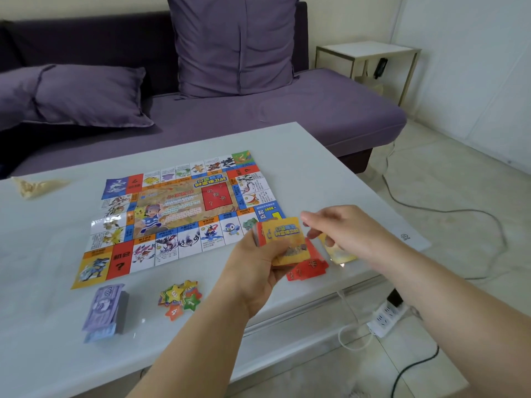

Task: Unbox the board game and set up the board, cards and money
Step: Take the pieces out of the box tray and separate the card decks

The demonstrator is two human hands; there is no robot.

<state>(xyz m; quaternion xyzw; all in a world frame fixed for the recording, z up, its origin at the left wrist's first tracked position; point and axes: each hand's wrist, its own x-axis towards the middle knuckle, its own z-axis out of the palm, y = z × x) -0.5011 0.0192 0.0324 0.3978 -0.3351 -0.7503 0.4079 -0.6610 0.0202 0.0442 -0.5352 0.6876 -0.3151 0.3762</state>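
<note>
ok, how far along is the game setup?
Done: board lies unfolded on the table; money stack and star tokens sit near its front edge. In hand: left hand grips the card deck, right hand beside it, grip unclear; red cards already lie on the table. Left, probably: lay out the rest of the deck.

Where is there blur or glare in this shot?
Head view: the right hand is motion-blurred; the left hand and its card stack look sharper; glare whitens the left edge of the board; the wide lens bows the table edge.
</note>
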